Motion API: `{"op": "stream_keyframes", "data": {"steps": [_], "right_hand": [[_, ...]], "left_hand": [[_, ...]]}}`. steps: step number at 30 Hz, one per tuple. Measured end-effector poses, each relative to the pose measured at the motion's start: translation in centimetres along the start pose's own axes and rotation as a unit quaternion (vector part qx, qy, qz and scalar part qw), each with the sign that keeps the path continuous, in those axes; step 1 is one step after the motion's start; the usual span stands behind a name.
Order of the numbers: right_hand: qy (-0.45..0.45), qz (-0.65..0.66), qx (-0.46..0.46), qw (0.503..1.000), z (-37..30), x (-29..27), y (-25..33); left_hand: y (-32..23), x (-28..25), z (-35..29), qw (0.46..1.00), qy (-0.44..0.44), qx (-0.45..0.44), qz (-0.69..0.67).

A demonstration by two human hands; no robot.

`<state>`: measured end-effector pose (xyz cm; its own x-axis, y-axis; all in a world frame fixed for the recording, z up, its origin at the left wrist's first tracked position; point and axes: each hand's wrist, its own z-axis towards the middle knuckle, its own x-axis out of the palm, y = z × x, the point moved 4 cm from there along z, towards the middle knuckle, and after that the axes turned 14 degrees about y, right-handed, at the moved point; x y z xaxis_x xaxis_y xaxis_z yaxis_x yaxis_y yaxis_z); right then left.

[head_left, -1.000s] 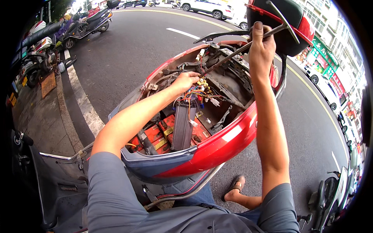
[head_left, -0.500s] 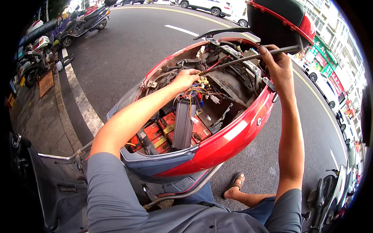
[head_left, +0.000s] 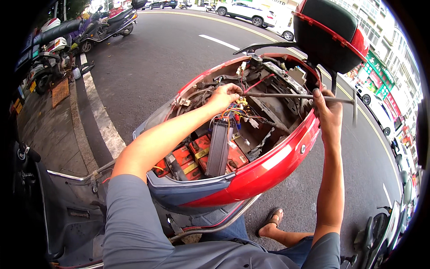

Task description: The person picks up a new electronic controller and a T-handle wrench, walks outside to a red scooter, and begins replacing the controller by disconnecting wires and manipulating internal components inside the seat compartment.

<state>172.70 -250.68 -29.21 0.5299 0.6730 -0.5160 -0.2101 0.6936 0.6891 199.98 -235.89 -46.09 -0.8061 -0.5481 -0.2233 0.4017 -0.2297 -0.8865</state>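
An opened red electric scooter body [head_left: 273, 172] lies before me, its wiring and batteries exposed. My right hand [head_left: 330, 114] is closed around the shaft of a long metal T-handle wrench [head_left: 286, 95], near its crossbar. The shaft runs almost level across the open bay. My left hand [head_left: 224, 97] pinches at the wrench's far tip, above a bundle of coloured wires [head_left: 235, 112] with a yellow connector; what sits under the fingertips is hidden. Below the wires stands a finned grey controller box [head_left: 218, 150], leaning over red batteries [head_left: 183, 159].
A black and red top box [head_left: 329, 38] rises behind the bay on the right. A metal rail [head_left: 224, 226] curves around the near side by my legs. Parked scooters [head_left: 109, 27] stand at the far left, a white car [head_left: 246, 14] across the road.
My right hand has lowered, bringing the wrench from a slant to nearly level. My left hand stays at its tip. The whole scene has shifted slightly right and down in view.
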Motion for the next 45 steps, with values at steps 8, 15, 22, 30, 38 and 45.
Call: {"op": "stream_keyframes", "data": {"steps": [8,15,22,30,38,45], "right_hand": [[0.004,0.152,0.017,0.988,-2.3,0.5,-1.4],[-0.025,0.323,0.008,0.946,-4.2,1.7,-3.3],[-0.018,0.301,-0.014,0.953,-6.2,2.5,-3.9],[-0.059,0.338,-0.058,0.938,-7.2,3.0,-4.4],[-0.159,0.472,-0.04,0.866,-10.7,0.8,-7.2],[-0.198,0.574,-0.037,0.793,-24.3,-8.8,-13.3]], "left_hand": [[0.0,0.0,-0.2,0.999,-0.017,0.006,0.035],[-0.5,-0.1,-0.2,1.0,-0.014,-0.004,0.019],[-1.0,-0.5,-0.1,0.997,-0.026,0.014,0.076],[-1.0,-0.5,-0.2,0.997,-0.033,0.007,0.076],[-1.0,-1.1,-0.6,0.996,-0.044,-0.003,0.072],[0.7,-0.5,0.8,0.99,-0.024,-0.076,0.119]]}}
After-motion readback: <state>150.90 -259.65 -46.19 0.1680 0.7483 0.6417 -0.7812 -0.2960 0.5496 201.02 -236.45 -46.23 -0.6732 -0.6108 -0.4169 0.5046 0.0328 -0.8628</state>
